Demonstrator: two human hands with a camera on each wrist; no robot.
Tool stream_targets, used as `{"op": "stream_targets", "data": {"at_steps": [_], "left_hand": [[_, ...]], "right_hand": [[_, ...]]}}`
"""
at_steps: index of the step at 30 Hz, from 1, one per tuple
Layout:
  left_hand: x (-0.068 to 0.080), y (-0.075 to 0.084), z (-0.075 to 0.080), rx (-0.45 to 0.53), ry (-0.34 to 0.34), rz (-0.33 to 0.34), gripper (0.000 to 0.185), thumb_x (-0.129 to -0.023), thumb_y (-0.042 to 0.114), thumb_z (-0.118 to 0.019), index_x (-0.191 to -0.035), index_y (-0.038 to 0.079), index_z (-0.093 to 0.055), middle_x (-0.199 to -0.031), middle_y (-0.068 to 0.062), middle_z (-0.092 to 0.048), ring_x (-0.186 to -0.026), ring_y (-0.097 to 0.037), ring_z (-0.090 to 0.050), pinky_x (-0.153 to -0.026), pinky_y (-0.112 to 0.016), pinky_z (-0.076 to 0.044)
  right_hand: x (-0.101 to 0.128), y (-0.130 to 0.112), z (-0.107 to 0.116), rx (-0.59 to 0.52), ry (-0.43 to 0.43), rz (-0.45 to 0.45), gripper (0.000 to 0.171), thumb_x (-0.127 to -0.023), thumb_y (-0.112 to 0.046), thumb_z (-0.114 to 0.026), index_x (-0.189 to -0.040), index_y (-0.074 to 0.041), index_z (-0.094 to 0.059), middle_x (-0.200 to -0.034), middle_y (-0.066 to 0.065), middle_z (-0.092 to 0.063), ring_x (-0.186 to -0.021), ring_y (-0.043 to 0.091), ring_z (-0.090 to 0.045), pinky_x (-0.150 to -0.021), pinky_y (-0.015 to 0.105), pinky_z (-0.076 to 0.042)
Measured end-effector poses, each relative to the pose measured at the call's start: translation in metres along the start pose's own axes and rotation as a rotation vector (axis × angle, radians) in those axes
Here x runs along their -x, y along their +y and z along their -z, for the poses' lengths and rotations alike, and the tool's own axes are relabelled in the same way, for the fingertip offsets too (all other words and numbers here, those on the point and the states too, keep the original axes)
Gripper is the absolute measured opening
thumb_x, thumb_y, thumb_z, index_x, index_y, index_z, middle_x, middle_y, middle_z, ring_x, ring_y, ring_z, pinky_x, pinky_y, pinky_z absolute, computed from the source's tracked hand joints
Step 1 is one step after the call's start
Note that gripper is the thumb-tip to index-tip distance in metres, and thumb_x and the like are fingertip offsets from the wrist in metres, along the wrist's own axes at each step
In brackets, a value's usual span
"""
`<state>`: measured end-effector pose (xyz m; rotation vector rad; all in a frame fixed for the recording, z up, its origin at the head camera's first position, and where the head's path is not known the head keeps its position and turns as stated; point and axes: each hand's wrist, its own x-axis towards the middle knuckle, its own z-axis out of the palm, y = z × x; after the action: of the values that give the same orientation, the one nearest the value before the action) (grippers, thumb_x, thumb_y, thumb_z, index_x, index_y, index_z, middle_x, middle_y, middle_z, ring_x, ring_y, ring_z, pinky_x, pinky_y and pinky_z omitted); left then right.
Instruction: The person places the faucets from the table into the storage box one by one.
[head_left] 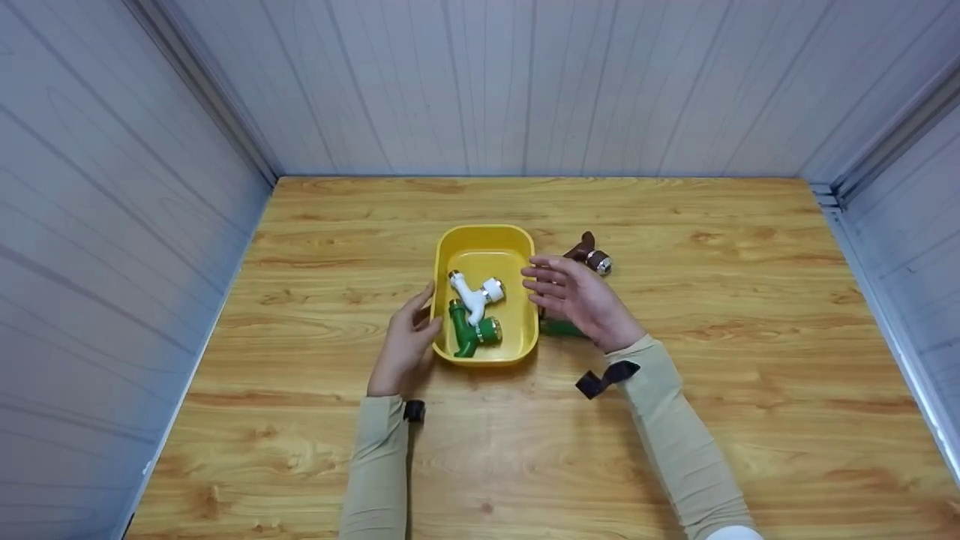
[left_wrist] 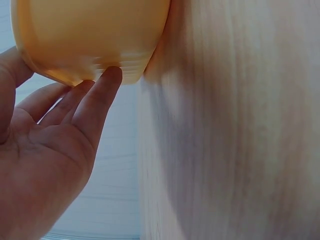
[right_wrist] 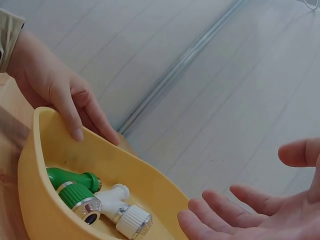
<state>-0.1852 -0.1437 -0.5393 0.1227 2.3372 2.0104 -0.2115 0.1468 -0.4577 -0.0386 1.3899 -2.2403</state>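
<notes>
Nearest the camera are two forearms in beige sleeves, each with a dark wrist strap, stretched over the wooden table (head_left: 750, 315). The left hand (head_left: 405, 346) rests against the near-left side of the yellow tray (head_left: 484, 244): fingers fairly straight, tips touching the outer wall and the thumb laid over the rim (the right wrist view shows that thumb clearly, and the left wrist view shows a fingertip pressing the underside edge of the tray). It's more of a steadying touch than a real grab, nothing curled tight.

The right hand (head_left: 576, 298) hovers just right of the tray, palm turned toward it, fingers spread and relaxed, holding nothing at all. Its fingertips hang over the tray's right rim without touching, as far as I can tell.

The tray sits around the middle of the table, long side running near to far. Inside, at the near end, lies a green tap fitting (head_left: 471, 334), and a white tap fitting (head_left: 475, 294) lies right behind it, the two touching or overlapping. Both have metal-ringed ends.

Under the right hand's wrist a bit of another green piece (head_left: 556, 328) peeks out on the table, mostly hidden. Farther off, just past the right fingers, a brown tap fitting (head_left: 589, 253) lies on the table beside the tray's far-right corner.

Grey panelled walls close in the far side.
</notes>
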Motion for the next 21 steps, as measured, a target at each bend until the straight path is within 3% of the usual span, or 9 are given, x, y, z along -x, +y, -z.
{"op": "stream_targets", "data": {"at_steps": [15,21], "left_hand": [[0.002,0.002,0.000,0.001,-0.013,-0.032,0.057,-0.091,-0.010,-0.054,-0.144,-0.001,-0.036,-0.151,-0.017,-0.031,-0.129,-0.040,-0.040,-0.105,-0.045,-0.037],[0.010,0.028,0.000,0.025,-0.051,0.001,0.057,-0.091,-0.012,-0.051,-0.144,-0.005,-0.032,-0.152,-0.021,-0.027,-0.130,-0.044,-0.036,-0.105,-0.046,-0.037]], "right_hand": [[0.019,-0.009,0.023,-0.015,0.002,0.117,0.048,-0.103,-0.023,-0.038,-0.137,0.011,-0.037,-0.142,0.035,-0.033,-0.130,0.047,-0.033,-0.109,0.054,-0.027],[0.026,-0.012,0.035,-0.048,0.009,0.123,0.049,-0.104,-0.021,-0.036,-0.141,0.011,-0.031,-0.144,0.033,-0.031,-0.134,0.048,-0.026,-0.111,0.053,-0.024]]}}
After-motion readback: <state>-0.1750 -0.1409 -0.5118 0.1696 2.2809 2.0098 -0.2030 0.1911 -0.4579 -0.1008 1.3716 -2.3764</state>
